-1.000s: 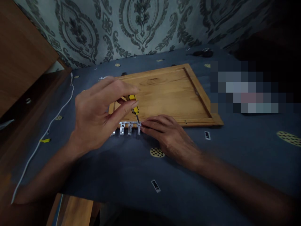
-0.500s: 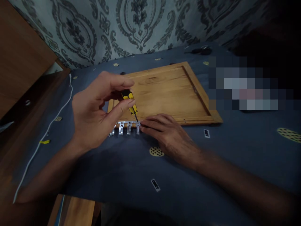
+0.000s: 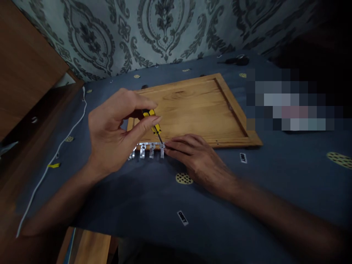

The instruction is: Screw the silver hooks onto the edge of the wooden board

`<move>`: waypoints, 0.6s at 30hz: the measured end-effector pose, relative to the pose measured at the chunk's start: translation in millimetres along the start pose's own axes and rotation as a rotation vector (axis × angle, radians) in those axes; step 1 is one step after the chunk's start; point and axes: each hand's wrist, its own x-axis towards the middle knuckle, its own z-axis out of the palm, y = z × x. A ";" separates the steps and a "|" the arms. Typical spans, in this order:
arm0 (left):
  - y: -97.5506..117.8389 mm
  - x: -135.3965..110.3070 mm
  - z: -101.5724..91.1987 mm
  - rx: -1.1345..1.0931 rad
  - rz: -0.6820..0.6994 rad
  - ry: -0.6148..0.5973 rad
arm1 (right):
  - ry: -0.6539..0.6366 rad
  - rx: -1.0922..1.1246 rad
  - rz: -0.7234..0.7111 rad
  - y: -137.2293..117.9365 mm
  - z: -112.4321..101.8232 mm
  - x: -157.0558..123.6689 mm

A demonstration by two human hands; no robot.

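One yellow-and-black screwdriver (image 3: 153, 124), its handle pinched between the thumb and forefinger of a person's left hand (image 3: 111, 135), slants over the near edge of one wooden panel (image 3: 189, 113); its thin metal shaft points down and to the right, the tip at the rightmost of a row of shiny metal hooks (image 3: 142, 150). Whether the tip is seated there cannot be told. Three hooks show plainly along that edge, curved ends facing the person, with at least one more partly hidden by the left hand. The right hand (image 3: 202, 161) lies low on the same edge, fingers stretched out and close together, fingertips just beside the end hook; its thumb is out of sight, so any pinch cannot be told. The grained, rectangular panel, bordered by a raised frame, lies flat with its long axis left to right on a dark blue cloth (image 3: 143, 205) printed with spotted yellow ovals. One white cord (image 3: 59, 146) winds along the left, near a single yellow strip (image 3: 54, 165), before a backdrop (image 3: 165, 31) of dark, leafy medallions.
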 end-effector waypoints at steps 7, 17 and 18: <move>-2.1 2.0 -3.5 -0.025 0.019 -0.037 | 0.026 -0.007 -0.020 0.6 0.1 0.2; 3.2 -1.1 -1.0 0.014 -0.024 -0.030 | 0.036 -0.036 -0.032 -0.1 0.4 0.7; 3.7 -0.7 -2.0 0.014 -0.030 -0.035 | 0.035 -0.037 -0.029 -0.1 0.4 0.7</move>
